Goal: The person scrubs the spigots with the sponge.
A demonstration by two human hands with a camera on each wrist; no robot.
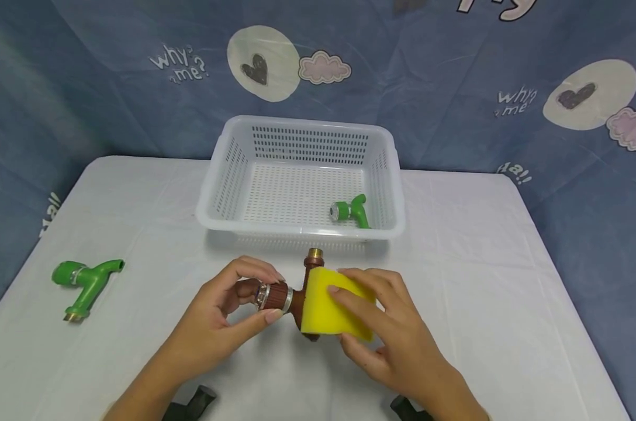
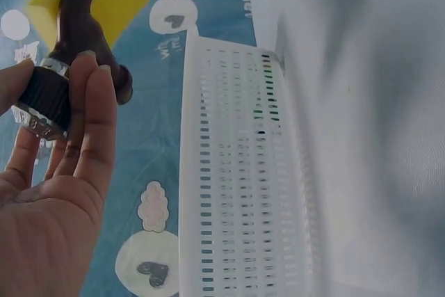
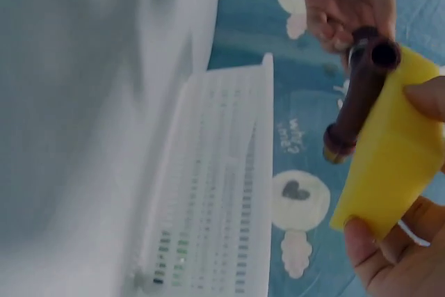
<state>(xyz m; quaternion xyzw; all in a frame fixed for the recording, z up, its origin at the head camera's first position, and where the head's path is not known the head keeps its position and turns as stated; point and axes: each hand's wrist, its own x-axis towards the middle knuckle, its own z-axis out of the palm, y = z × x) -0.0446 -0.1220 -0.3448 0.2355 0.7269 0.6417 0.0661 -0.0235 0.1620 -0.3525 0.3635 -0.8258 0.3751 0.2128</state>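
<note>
Left hand (image 1: 218, 327) and right hand (image 1: 397, 333) are close together above the white surface (image 1: 481, 263) in the head view, each clamped on something. The left hand pinches the ridged knob (image 1: 275, 297) of a brown tap (image 1: 297, 304) between thumb and fingers. The right hand grips a yellow sponge (image 1: 323, 313) and holds it against the tap's body, covering much of it. The tap is in front of the white basket (image 1: 276, 227), its brass end (image 1: 315, 253) pointing toward it. One green tap (image 1: 92, 283) lies on the surface to the left, well apart from the hands; a second green tap (image 1: 357, 211) is inside the basket, near its front right corner. Behind hangs a blue cloth (image 1: 428, 117) printed with hearts, clouds and lettering. Two dark objects show at the bottom edge, one near each forearm.

From the left wrist, the thumb and fingers close around the dark knob and its silvery collar, with the tap's body beyond the fingertips and the sponge behind it. The basket's slotted wall stands beside, with bits of green visible through the slots.

From the right wrist, the thumb and fingers hold the sponge, one face lying along the tap. The tap's hollow mouth (image 3: 384, 54) faces this camera, and the left hand is at its far side.
</note>
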